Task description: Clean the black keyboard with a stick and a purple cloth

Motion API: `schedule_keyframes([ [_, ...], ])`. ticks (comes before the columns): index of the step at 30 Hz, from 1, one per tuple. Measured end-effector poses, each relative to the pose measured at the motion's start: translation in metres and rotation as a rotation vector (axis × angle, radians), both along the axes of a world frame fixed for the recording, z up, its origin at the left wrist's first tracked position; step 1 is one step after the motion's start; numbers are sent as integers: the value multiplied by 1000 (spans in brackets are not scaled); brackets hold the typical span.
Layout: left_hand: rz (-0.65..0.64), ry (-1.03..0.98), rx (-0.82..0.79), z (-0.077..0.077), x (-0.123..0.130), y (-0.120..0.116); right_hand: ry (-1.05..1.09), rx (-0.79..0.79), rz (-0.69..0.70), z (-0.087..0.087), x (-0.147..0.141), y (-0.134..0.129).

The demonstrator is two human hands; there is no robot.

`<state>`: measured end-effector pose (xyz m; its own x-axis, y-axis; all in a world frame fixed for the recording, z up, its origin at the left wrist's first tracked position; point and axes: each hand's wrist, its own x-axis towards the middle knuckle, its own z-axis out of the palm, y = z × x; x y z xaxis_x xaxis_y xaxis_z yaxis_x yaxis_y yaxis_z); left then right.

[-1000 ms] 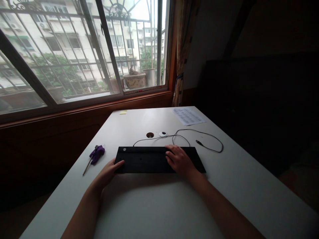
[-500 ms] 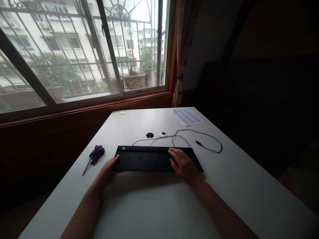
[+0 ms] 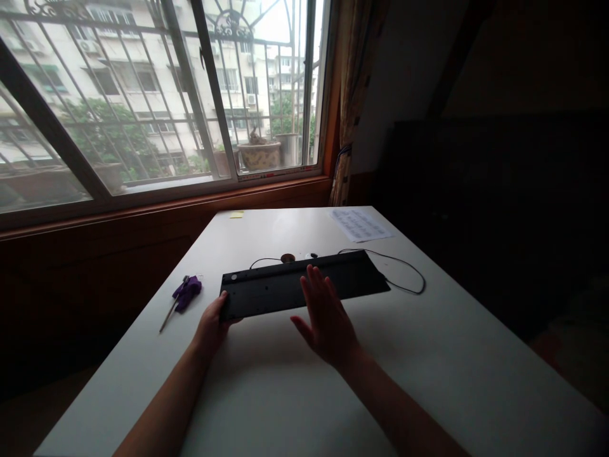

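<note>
A black keyboard (image 3: 271, 289), its plain underside showing, is held above the white table, its right end higher than its left. My left hand (image 3: 214, 322) grips its left end, thumb on top and fingers underneath. Over the middle of its near edge is my right hand (image 3: 327, 317), fingers stretched and thumb apart, holding nothing; whether it touches the surface I cannot tell. The thin black cable (image 3: 410, 266) curls on the table behind and to the right of the keyboard.
On the left of the white table (image 3: 295, 393) lie a purple cloth (image 3: 189, 293) and a thin stick-like tool (image 3: 166, 316). A yellow note (image 3: 236, 214) and printed papers (image 3: 362, 225) lie at the far edge. Near the centre is a round hole (image 3: 288, 258).
The keyboard's right end has risen, and it now hides the cable's plug. My right hand has moved left and nearer, its fingers straightened. My left hand still grips the left end.
</note>
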<state>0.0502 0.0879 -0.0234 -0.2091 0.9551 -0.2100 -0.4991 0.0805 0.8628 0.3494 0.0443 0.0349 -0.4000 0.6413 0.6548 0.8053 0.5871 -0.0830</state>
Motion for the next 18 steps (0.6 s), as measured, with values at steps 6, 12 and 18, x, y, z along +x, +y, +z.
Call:
schedule_keyframes([
  [6, -9, -9, 23, -1, -1, 0, -16, -20, 6, -1, -24, 10],
  [12, -48, 31, 66, -2, 0, -2, -93, -122, -23, -39, -31, 23],
  [18, -40, 21, 60, -1, 1, -2, 15, 10, -38, -3, -28, 6],
])
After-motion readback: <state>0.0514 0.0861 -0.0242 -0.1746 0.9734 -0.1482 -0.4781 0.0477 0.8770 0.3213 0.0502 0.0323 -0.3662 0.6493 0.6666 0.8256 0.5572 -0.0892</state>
